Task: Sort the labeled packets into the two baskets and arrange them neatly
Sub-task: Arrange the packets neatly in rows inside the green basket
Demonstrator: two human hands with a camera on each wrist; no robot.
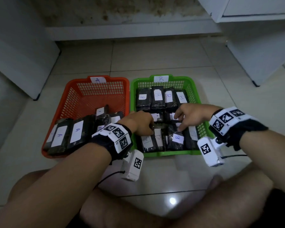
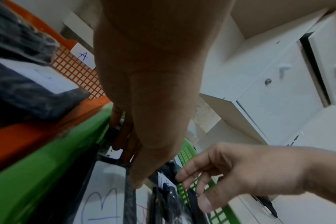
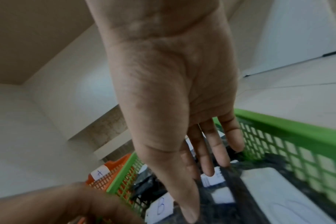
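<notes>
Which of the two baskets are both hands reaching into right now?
The green basket labeled B, on the right. The left hand and right hand are both among its packets; the orange basket labeled A is untouched.

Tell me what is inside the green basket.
The green basket holds black packets with white B labels, a tidy back row and a looser front group. Both hands, left hand and right hand, cover the middle packets, so those labels are hidden.

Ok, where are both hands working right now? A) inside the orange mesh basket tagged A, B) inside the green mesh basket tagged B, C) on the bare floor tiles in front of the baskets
B: the left hand and right hand both reach into the green plastic mesh basket, fingers on the black wrapped packets labelled B; the orange plastic mesh basket is untouched.
</notes>
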